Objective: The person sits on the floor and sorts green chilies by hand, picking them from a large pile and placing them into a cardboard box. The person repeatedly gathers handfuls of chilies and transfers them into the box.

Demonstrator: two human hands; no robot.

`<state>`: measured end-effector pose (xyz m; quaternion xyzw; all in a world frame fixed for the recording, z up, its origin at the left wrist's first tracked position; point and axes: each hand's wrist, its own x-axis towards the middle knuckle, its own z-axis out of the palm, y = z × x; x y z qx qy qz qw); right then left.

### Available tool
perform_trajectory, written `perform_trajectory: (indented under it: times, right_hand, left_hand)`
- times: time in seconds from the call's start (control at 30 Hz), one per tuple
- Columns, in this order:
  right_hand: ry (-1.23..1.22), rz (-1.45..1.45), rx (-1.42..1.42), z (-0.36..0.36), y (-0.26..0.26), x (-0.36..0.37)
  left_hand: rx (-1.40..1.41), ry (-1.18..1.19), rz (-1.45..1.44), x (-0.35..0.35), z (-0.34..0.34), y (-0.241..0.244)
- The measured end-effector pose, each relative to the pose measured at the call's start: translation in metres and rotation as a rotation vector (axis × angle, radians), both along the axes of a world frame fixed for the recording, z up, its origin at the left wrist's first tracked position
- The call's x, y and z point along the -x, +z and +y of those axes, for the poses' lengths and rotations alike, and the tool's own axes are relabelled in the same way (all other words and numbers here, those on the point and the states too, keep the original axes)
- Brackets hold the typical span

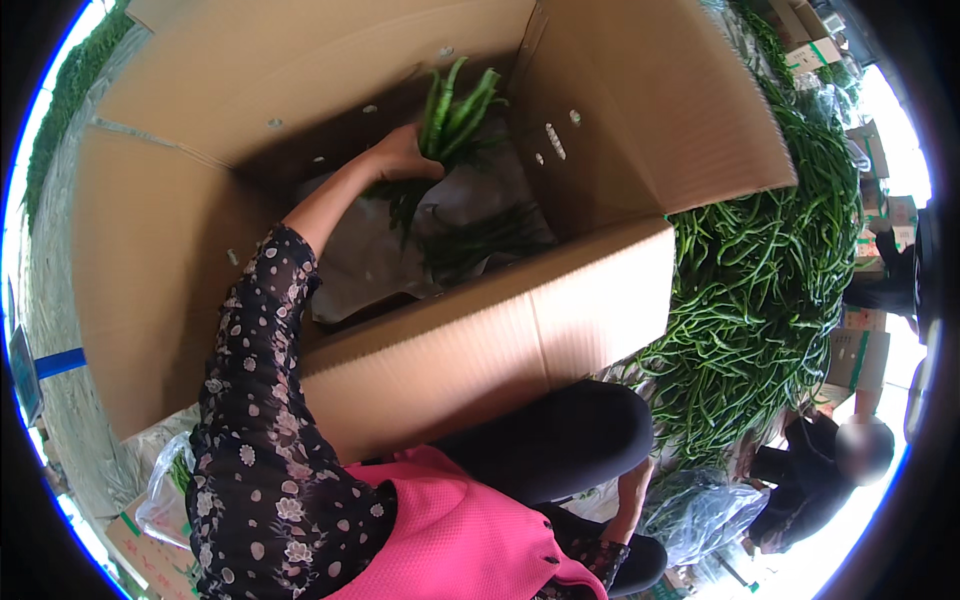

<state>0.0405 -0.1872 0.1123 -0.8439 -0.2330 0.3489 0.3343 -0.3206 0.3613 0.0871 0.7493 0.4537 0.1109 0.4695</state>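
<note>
My left hand (pixel 405 156) is inside a large cardboard box (pixel 480 330), closed around a bunch of long green chili peppers (pixel 459 112). Some of these stick up past the thumb, and others hang below the palm. Beneath them a pale liner sheet (pixel 349 274) covers part of the box floor. More green peppers (pixel 487 238) lie on that liner in the shade, toward the near wall. Down beside my knee is my right hand (pixel 637 474); its fingers are mostly hidden by the leg, so what they hold cannot be seen.
A wide heap of green chili peppers (pixel 750 315) spreads right of the box. Clear plastic bags (pixel 701 514) lie near my right knee, with another plastic bag (pixel 161 495) at lower left. A person (pixel 806 472) sits beyond the heap. Cartons (pixel 859 360) line the far right.
</note>
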Motion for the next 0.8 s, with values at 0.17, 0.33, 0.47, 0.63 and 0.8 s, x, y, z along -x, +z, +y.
perform_trajectory:
  times: [0.17, 0.33, 0.47, 0.63, 0.8]
  right_hand:
    - [0.227, -0.089, 0.13, 0.002, -0.003, -0.007]
    - [0.24, -0.086, 0.215, 0.011, 0.015, -0.005]
    - [0.246, -0.102, 0.253, 0.011, 0.024, -0.005]
    - [0.291, -0.1, 0.272, 0.005, 0.026, 0.006]
    - [0.293, -0.109, 0.312, -0.003, 0.03, 0.012]
  left_hand:
    - [-0.202, -0.152, 0.233, -0.019, -0.004, -0.049]
    - [-0.428, -0.101, 0.577, -0.058, -0.058, -0.116]
    - [-0.51, -0.16, 0.417, -0.055, -0.076, -0.092]
    - [-0.504, 0.071, 0.224, -0.041, -0.079, -0.105]
    - [-0.686, -0.054, 0.329, -0.047, -0.123, -0.119]
